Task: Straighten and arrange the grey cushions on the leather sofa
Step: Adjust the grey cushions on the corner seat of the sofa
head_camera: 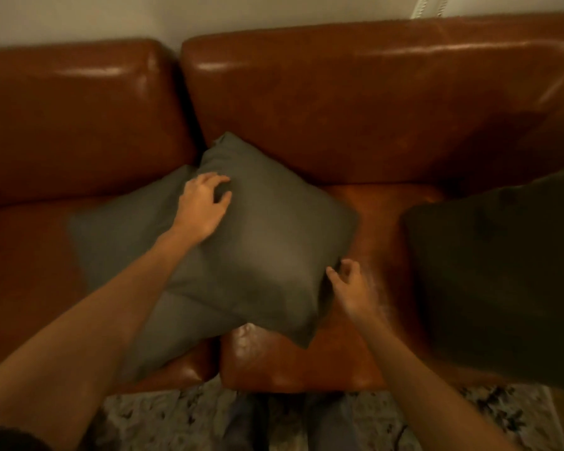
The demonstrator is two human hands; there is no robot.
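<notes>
Two grey cushions overlap in the middle of the brown leather sofa [355, 102]. The upper cushion [267, 242] lies tilted like a diamond across the seat gap, on top of the lower cushion [118, 236], which spreads to the left. My left hand [202, 206] rests on the upper cushion's left edge, its curled fingertips pressing into the fabric. My right hand [349, 284] hovers at that cushion's right edge with loosely curled fingers, holding nothing. A third, darker grey cushion [502, 271] lies on the right seat.
A patterned grey rug [183, 421] covers the floor in front of the sofa. My legs [306, 424] stand close to the seat's front edge. A pale wall [79, 17] rises behind the backrests. Bare leather shows between the middle and right cushions.
</notes>
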